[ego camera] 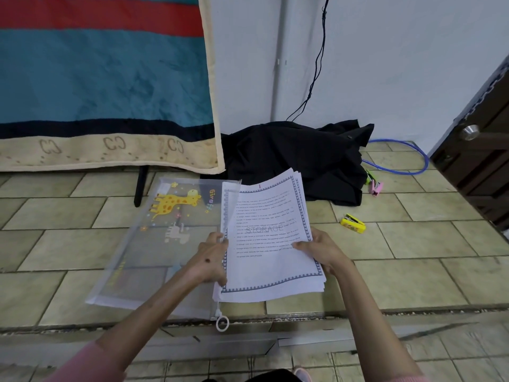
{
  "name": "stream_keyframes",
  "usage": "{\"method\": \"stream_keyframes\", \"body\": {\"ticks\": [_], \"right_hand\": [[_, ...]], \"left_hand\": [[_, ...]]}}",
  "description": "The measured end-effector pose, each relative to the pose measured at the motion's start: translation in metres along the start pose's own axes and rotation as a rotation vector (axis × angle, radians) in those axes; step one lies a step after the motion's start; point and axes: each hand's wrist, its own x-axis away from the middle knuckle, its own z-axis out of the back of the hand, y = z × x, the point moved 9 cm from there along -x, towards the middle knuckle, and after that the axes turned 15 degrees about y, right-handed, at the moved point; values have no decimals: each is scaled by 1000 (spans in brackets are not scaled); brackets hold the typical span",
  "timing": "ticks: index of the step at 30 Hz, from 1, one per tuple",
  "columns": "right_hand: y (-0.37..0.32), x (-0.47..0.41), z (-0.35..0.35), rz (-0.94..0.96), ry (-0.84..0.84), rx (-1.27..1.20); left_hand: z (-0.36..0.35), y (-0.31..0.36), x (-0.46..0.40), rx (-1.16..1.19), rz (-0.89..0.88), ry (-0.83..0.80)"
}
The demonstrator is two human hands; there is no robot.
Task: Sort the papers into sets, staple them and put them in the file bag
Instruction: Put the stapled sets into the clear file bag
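Note:
A stack of printed papers (268, 238) with a blue patterned border and a "STORAGE" watermark is held above the tiled floor. My right hand (323, 250) grips its right edge, thumb on the top sheet. My left hand (213, 257) holds the left edge of the stack together with the open mouth of a clear file bag (154, 244) printed with a giraffe. The left edge of the papers sits just inside the bag's lifted flap. A white zip ring (222, 323) hangs from the bag's near corner. A yellow stapler (353, 223) lies on the floor to the right.
A pink stapler (376, 187) lies farther back beside a heap of black cloth (297, 158). A striped blanket (104, 78) hangs at the left, a dark wooden door (479, 150) stands at the right, and a blue cable (399, 161) loops on the tiles.

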Motion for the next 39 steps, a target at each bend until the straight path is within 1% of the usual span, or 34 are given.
{"method": "stream_keyframes", "body": {"ticks": [5, 8, 10, 12, 13, 15, 16, 17, 18, 19, 21, 22, 24, 27, 29, 32, 39], "right_hand": [[6, -1, -2, -33, 31, -76], [7, 0, -5, -13, 68, -119], [7, -1, -9, 22, 77, -84], [1, -2, -13, 124, 136, 77], [-3, 0, -16, 210, 200, 238], [-21, 13, -21, 460, 455, 788], [-33, 24, -29, 571, 533, 960], [-45, 34, -41, 703, 570, 1045], [-47, 40, -60, 818, 441, 1054], [-43, 47, -82, 931, 253, 995], [-22, 62, -116, 1003, -135, 853], [-13, 69, -124, 1021, -223, 811], [-6, 77, -132, 1083, -281, 800], [-3, 81, -135, 1143, -325, 889], [-4, 84, -134, 1149, -340, 915], [-2, 88, -137, 1173, -390, 972], [1, 91, -143, 1223, -474, 1140]], "left_hand": [[5, -2, -4, 105, -19, -9], [4, -6, -4, 129, 30, 33], [4, -10, -4, 145, 55, 59], [7, -13, -6, 164, 54, 53], [8, -13, -7, 169, 51, 38], [9, -15, -8, 185, 51, -5], [8, -16, -9, 201, 58, -24], [7, -17, -9, 216, 67, -36], [6, -18, -10, 228, 75, -41], [6, -20, -11, 237, 80, -41], [6, -22, -13, 258, 83, -39], [7, -23, -13, 271, 81, -46], [10, -23, -12, 306, 68, -62], [12, -24, -11, 395, 59, -100], [13, -23, -8, 521, 58, -129], [14, -23, 1, 708, 104, -176], [12, -24, 2, 783, 121, -165]]}}
